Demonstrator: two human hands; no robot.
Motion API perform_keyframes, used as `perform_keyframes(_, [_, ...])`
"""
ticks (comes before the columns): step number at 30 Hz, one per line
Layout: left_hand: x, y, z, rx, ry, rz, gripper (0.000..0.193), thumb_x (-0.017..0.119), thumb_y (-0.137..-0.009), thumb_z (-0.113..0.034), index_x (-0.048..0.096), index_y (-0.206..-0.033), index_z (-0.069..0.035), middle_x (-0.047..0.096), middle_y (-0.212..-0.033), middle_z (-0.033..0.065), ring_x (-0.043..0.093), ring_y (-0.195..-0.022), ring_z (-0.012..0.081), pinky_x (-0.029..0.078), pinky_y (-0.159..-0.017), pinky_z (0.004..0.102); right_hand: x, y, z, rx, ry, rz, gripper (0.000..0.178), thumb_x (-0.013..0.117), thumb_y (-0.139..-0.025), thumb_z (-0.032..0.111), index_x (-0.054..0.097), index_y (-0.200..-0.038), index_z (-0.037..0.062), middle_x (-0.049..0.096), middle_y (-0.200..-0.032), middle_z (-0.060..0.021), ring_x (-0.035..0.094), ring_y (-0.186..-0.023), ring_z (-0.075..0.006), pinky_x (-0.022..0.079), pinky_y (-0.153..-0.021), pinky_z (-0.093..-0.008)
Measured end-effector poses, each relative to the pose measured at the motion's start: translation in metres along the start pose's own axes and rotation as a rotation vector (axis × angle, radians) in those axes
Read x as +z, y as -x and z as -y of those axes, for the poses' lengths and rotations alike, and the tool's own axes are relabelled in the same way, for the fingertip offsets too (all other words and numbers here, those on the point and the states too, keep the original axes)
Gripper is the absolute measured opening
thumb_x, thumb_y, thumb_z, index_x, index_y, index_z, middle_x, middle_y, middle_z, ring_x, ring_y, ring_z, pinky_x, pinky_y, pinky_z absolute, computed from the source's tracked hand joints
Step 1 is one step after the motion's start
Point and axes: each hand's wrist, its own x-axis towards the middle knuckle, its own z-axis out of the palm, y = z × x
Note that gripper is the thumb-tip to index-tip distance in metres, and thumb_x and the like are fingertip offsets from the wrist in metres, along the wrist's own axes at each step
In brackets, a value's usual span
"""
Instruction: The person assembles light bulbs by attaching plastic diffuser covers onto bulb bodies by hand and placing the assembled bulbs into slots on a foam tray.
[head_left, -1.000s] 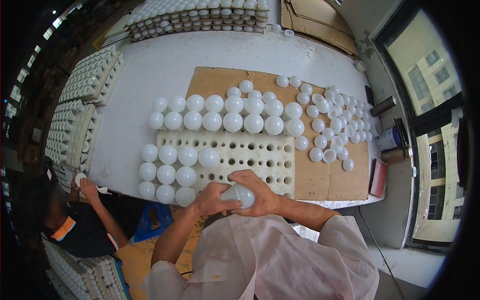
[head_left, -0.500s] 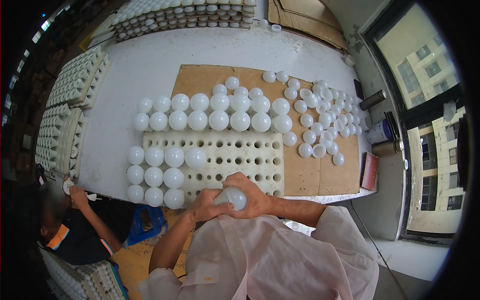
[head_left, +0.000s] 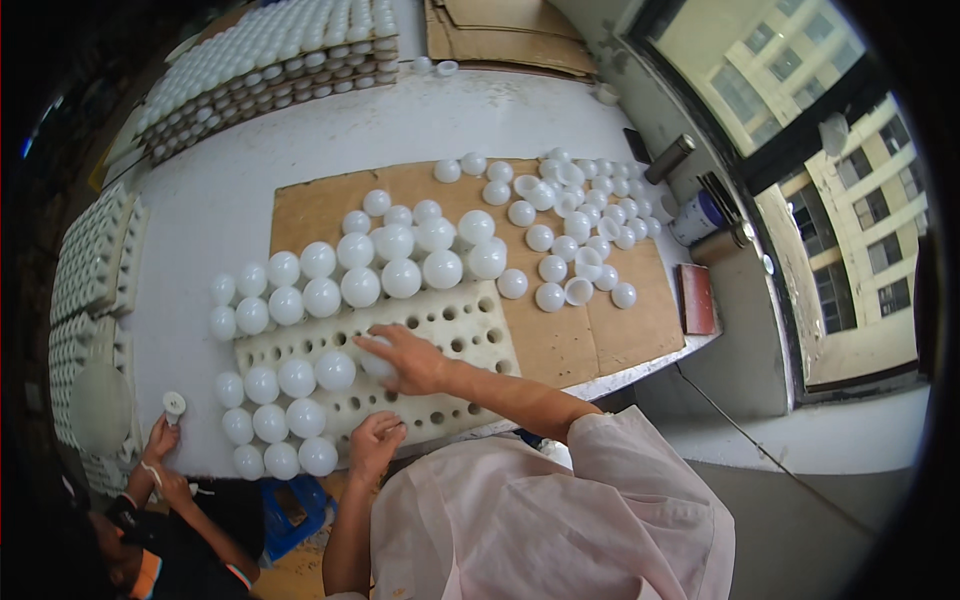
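Observation:
My right hand [head_left: 412,362] reaches over the white foam tray [head_left: 450,392] and grips a white light bulb [head_left: 378,357]. The bulb stands at the tray, beside the end of a row of round white bulbs [head_left: 335,370]; its base is hidden. My left hand [head_left: 375,443] rests near the tray's front edge with its fingers curled in, and I see nothing in them. Two rows of bulbs [head_left: 360,286] fill the far side of the tray, and shorter rows stand at its near left. Bare holes show between them and on the right.
Loose white domes [head_left: 575,225] lie on brown cardboard [head_left: 630,325] at the right. Stacked bulb trays [head_left: 270,75] stand far left, more foam trays [head_left: 85,250] at the left edge. Flasks [head_left: 670,158] and a red box [head_left: 697,300] sit by the window. A co-worker's hand [head_left: 163,437] holds a white part [head_left: 174,403] at left.
The bulb that both hands held near my body is now at the tray in my right hand. My left hand has come away from it. The view has shifted and turned.

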Motion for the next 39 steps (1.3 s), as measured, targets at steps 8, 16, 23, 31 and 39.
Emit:
perform_keyframes(8, [-0.004, 0.004, 0.017, 0.682, -0.894, -0.269, 0.070, 0.083, -0.052, -0.010, 0.055, -0.116, -0.001, 0.055, -0.121, 0.0220, 0.052, -0.113, 0.0372, 0.044, -0.088, 0.0409, -0.075, 0.075, -0.079, 0.108, 0.007, -0.680, 0.051, 0.065, -0.070, -0.001, 0.053, -0.119, 0.0064, 0.055, -0.114, -0.0162, 0.053, -0.105, -0.0339, 0.045, -0.088, -0.0395])
perform_keyframes(16, [0.001, -0.005, 0.037, 0.803, -1.519, -0.322, 0.040, 0.052, -0.082, -0.011, 0.055, -0.122, -0.009, 0.049, -0.133, 0.0142, 0.047, -0.124, 0.0295, 0.040, -0.091, 0.0401, -0.110, 0.187, -0.191, 0.884, 0.512, -0.197, 0.067, 0.073, -0.071, 0.022, 0.043, -0.128, 0.0061, 0.047, -0.124, -0.0179, 0.043, -0.118, -0.0360, 0.040, -0.098, -0.0424])
perform_keyframes(23, [-0.007, 0.003, 0.032, 0.783, -1.410, -0.322, 0.042, 0.051, -0.082, -0.008, 0.053, -0.124, -0.007, 0.045, -0.137, 0.0152, 0.043, -0.127, 0.0295, 0.039, -0.091, 0.0371, -0.098, 0.191, -0.204, 0.688, 0.288, -0.466, 0.064, 0.070, -0.072, 0.017, 0.044, -0.129, 0.0066, 0.048, -0.124, -0.0174, 0.047, -0.113, -0.0354, 0.040, -0.097, -0.0441])
perform_keyframes(31, [-0.053, 0.073, -0.076, 1.120, -0.927, -0.509, 0.009, 0.068, -0.072, -0.001, 0.066, -0.081, -0.002, 0.069, -0.090, 0.0113, 0.068, -0.071, 0.0234, 0.055, -0.057, 0.0286, -0.078, 0.174, -0.172, 0.486, -1.056, -0.830, 0.060, 0.059, -0.086, 0.020, 0.031, -0.139, 0.0100, 0.042, -0.126, -0.0101, 0.050, -0.110, -0.0262, 0.046, -0.091, -0.0413])
perform_keyframes(39, [-0.303, -0.025, -0.014, 0.425, -0.955, -0.880, 0.050, 0.051, -0.074, 0.009, 0.050, -0.122, -0.001, 0.050, -0.129, 0.0193, 0.047, -0.121, 0.0340, 0.039, -0.102, 0.0406, -0.068, 0.100, 0.027, -0.035, -0.969, -0.478, 0.069, 0.062, -0.084, 0.014, 0.025, -0.142, 0.0092, 0.044, -0.129, -0.0133, 0.050, -0.115, -0.0289, 0.047, -0.092, -0.0388])
